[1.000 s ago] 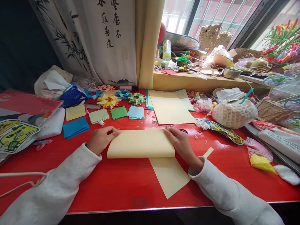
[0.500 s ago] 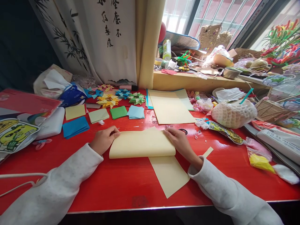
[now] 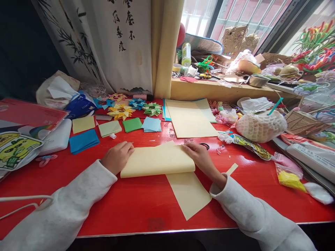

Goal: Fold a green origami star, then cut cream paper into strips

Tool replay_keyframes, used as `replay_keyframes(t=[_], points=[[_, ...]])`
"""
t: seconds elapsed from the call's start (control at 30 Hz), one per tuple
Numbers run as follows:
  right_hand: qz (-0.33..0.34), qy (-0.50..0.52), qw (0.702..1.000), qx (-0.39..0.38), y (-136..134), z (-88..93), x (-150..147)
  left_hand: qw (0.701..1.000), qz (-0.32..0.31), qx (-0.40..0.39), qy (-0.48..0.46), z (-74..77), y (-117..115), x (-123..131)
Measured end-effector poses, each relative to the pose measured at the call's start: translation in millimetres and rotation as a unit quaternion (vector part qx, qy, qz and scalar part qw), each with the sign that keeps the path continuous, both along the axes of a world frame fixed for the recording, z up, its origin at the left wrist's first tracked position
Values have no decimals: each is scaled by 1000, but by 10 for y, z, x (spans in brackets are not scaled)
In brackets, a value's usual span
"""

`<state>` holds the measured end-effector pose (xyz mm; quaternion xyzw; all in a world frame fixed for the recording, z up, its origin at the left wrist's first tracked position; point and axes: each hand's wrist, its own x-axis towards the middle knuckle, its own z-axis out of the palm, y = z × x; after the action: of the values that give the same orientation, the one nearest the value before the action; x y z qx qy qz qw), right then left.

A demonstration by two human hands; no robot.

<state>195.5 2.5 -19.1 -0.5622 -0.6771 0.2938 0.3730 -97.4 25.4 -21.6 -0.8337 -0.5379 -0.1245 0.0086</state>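
Note:
A pale yellow sheet of paper (image 3: 158, 160) is bent over on itself, with a rounded, uncreased fold along its near side. My left hand (image 3: 118, 157) is closed on its far left corner, fingers pressed together. At the far right corner my right hand (image 3: 199, 157) pinches the paper between thumb and fingers. Beneath the bent sheet lies another pale yellow sheet (image 3: 187, 195), set at a slant, its near part bare and a far corner peeking out behind. A narrow yellow paper strip (image 3: 232, 169) shows beside my right wrist, partly hidden by the sleeve.
Small stacks of coloured paper, including a blue stack (image 3: 84, 141) and a green stack (image 3: 132, 124), lie at the back left. Folded paper stars (image 3: 120, 111) sit behind them. Large yellow sheets (image 3: 192, 120) lie at the back. Scissors (image 3: 205, 146) are partly hidden behind my right hand.
My left hand has shifted slightly inward over the paper's left corner. The bent sheet's left end has moved slightly left and nearer. My right hand has hardly moved.

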Motion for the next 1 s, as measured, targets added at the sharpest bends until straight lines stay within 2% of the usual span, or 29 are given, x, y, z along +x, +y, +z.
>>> replay_keyframes(t=[0.13,0.33,0.5,0.7,0.87,1.0], points=[[3,15,1000,4,0,5,-9,997,-23,54,59,-26,-43,38],[0,30,1000,10,-9,6,-20,976,-72,95,182,44,-121,138],[-5,33,999,0,1,-9,-15,971,-91,125,184,91,-140,163],[-4,39,999,2,-6,0,-14,943,-191,193,191,59,-123,171],[-4,39,999,-3,-8,16,-12,940,-177,183,228,21,-159,146],[-3,34,999,3,-2,10,-9,939,-180,167,240,63,-205,137]])
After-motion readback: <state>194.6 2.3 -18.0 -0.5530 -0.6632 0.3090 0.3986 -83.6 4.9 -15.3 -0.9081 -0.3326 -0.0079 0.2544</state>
